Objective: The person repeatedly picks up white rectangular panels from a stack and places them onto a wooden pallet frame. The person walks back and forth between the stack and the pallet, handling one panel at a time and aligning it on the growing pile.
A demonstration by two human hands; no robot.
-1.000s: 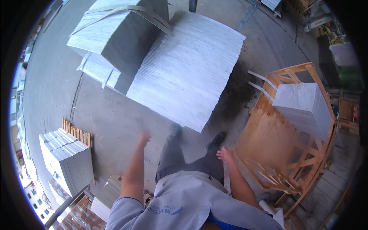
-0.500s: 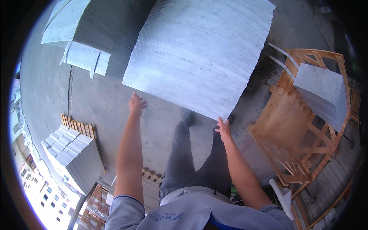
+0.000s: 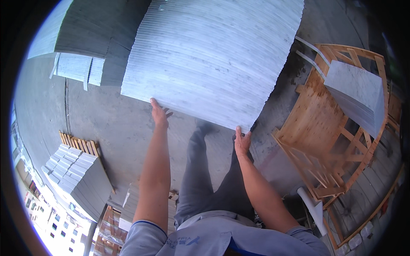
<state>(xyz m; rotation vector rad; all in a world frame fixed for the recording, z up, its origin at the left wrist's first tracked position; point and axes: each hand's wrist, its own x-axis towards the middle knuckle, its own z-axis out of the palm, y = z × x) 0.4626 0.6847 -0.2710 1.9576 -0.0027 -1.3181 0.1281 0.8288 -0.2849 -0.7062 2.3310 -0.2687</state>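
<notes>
- The left hand and the right hand both press against the near bottom edge of a big stack of pale grey stone slabs; the slabs stand on edge, packed face to face, on the concrete floor straight ahead of the person.
- Left grip: fingers spread flat on the lower corner, not closed around anything. Right grip: fingers curl at the stack's lower edge; whether they clasp the front slab I cannot tell.
- This looks like the step of taking hold of the front slab. A lift would likely call for firm purchase under the edge with both hands, feet kept clear.
- Around: a wooden crate on the right holds a few more slabs, a second slab pile sits on a pallet at the left, and more grey stacks stand behind.
</notes>
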